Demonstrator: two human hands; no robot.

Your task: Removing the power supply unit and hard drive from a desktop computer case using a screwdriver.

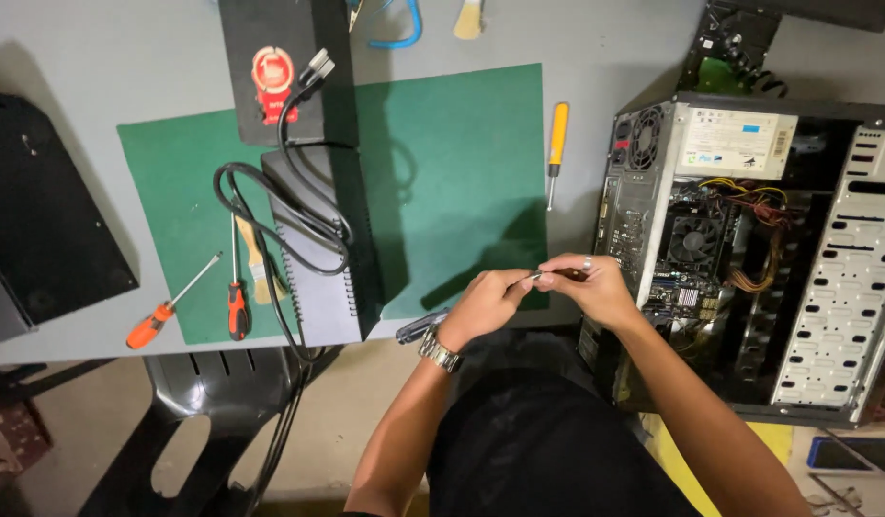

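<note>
PC case (835, 287): open, side panel off, on your right; board and wiring exposed.
Mat (462, 172): green, on the grey table (107, 67).
Power supply (318, 239): on the mat, black cable coiled over it.
Left hand (483, 304): your fingers pinch one end of a small dark tool (555, 276).
Right hand (596, 287): grips the tool's other end, just beside the case.
Yellow screwdriver (556, 144): beyond your hands, untouched.

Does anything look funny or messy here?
The computer case has its side off, so its wires show. A black cable droops off the table edge. Both hands pinch a small tool.
</note>
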